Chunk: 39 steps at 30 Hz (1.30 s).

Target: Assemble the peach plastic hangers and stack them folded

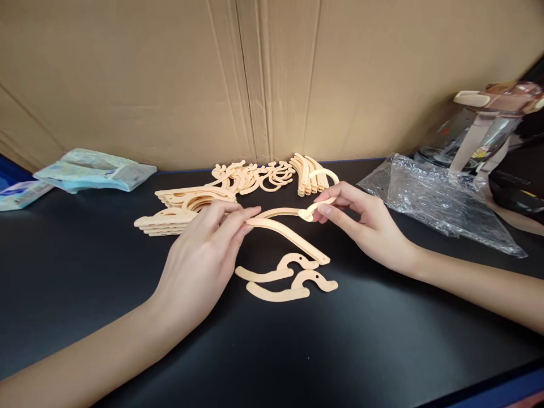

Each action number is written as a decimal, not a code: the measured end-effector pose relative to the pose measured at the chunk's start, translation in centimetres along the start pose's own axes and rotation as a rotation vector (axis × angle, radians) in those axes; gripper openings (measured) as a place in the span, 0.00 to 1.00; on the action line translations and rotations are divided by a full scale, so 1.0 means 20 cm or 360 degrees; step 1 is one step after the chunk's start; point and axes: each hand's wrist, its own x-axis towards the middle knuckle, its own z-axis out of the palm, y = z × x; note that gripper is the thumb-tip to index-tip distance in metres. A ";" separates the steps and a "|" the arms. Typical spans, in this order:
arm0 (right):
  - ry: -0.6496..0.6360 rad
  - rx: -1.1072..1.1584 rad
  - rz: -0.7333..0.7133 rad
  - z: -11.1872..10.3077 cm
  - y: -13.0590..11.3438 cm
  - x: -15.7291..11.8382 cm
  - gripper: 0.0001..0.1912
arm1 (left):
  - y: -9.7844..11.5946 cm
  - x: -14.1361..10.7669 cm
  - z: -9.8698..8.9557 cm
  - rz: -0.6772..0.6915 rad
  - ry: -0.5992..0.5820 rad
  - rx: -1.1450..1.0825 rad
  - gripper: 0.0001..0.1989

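Note:
My right hand pinches a cream plastic hanger hook by its curved shank, with its round base turned down to the left. Between the thumb and fingers of my left hand is the end of a curved hanger arm, which slants down to the right. Another curved strip shows just behind it, partly hidden, and reaches toward the hook's base; I cannot tell whether they touch. Two flat pieces, each with a hooked end and a small hole, the rear piece and the front piece, lie nearer me.
Stacked hanger parts sit beyond my left hand. Loose hooks and a bundle of arms lie farther back before a cardboard wall. Tissue packs are left; a clear plastic bag and strapped bottle right.

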 end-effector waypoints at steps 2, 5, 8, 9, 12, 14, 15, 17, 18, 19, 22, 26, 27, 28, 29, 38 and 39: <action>-0.0021 0.0004 -0.0006 0.00 0.00 0.00 0.09 | 0.00 0.01 -0.01 -0.0078 0.0068 -0.0143 0.14; -0.0069 0.0019 -0.0025 0.00 0.00 0.00 0.08 | 0.00 0.02 -0.03 -0.0137 0.0165 -0.0374 0.12; -0.0142 0.0005 -0.0018 0.00 0.00 0.00 0.08 | 0.00 0.03 -0.03 -0.0066 0.0080 -0.0540 0.12; -0.0160 -0.0012 -0.0013 0.00 0.00 0.00 0.08 | -0.01 0.03 -0.03 -0.0019 0.0009 -0.0581 0.12; -0.0208 -0.0067 0.0002 0.00 0.00 0.00 0.09 | -0.02 0.04 -0.01 0.0092 -0.0215 -0.0709 0.12; -0.0246 -0.0095 0.0005 0.00 0.00 0.01 0.09 | -0.02 0.05 -0.01 0.0121 -0.0338 -0.0803 0.13; -0.0268 -0.0111 0.0005 0.00 -0.01 0.01 0.09 | -0.02 0.05 -0.01 0.0130 -0.0378 -0.0840 0.13; -0.0300 -0.0151 -0.0016 -0.01 -0.01 0.01 0.08 | -0.02 0.05 -0.01 0.0138 -0.0437 -0.0857 0.15; -0.0311 -0.0171 -0.0038 -0.01 -0.02 0.01 0.08 | -0.02 0.04 -0.02 0.0129 -0.0434 -0.0827 0.16; -0.0316 -0.0187 -0.0068 -0.01 -0.02 0.01 0.08 | -0.02 0.04 -0.02 0.0109 -0.0408 -0.0777 0.16; -0.0331 -0.0198 -0.0143 -0.01 -0.03 0.01 0.07 | 0.01 0.02 -0.04 0.0017 -0.0273 -0.0552 0.10; -0.0388 -0.0194 -0.0118 -0.02 -0.02 0.02 0.08 | 0.05 0.00 -0.05 -0.0068 -0.0307 -0.0285 0.19; -0.0406 -0.0196 -0.0099 -0.02 -0.01 0.02 0.08 | 0.06 -0.01 -0.05 -0.0080 -0.0334 -0.0258 0.20; -0.0425 -0.0197 -0.0076 -0.02 -0.01 0.02 0.08 | 0.07 -0.01 -0.06 -0.0089 -0.0353 -0.0253 0.19; -0.0443 -0.0194 -0.0052 -0.02 0.00 0.02 0.08 | 0.08 -0.01 -0.06 -0.0088 -0.0363 -0.0269 0.17; -0.0632 0.0102 0.0128 -0.02 -0.03 0.04 0.12 | 0.05 -0.03 -0.06 0.0144 -0.0338 -0.0455 0.04; -0.0648 0.0142 0.0149 -0.02 -0.04 0.04 0.13 | 0.04 -0.03 -0.04 0.0175 -0.0334 -0.0473 0.03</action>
